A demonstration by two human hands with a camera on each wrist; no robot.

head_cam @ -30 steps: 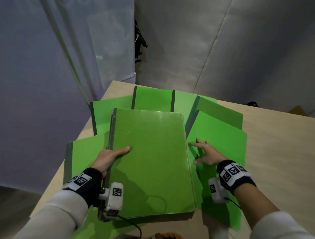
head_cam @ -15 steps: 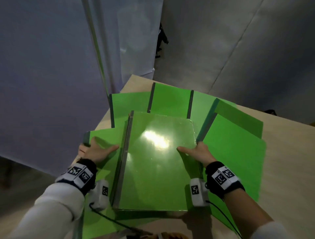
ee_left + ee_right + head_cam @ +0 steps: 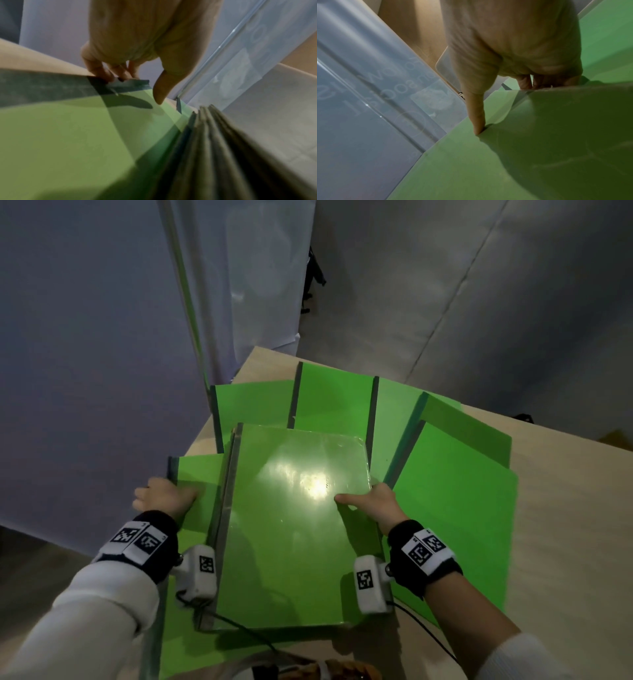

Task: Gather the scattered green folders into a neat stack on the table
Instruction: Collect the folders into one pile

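A thick stack of green folders (image 3: 294, 525) with grey spines lies in the middle, its right side lifted a little. My right hand (image 3: 368, 501) grips the stack's right edge: the thumb (image 3: 477, 121) presses on the top cover and the fingers curl under. My left hand (image 3: 164, 494) holds the far corner of a single green folder (image 3: 197, 474) left of the stack. There its fingers (image 3: 109, 75) hook over the dark spine and the thumb hovers above the cover. More green folders fan out behind (image 3: 332, 398) and to the right (image 3: 455, 525).
The wooden table (image 3: 565, 508) ends just left of my left hand, where the left folder overhangs the edge. A translucent plastic sheet (image 3: 212, 302) hangs beyond that edge. Bare tabletop lies to the right of the fanned folders.
My left hand left the stack's spine and went out to the left folder's corner. My right hand came off the right folder and took the stack's right edge, which has risen.
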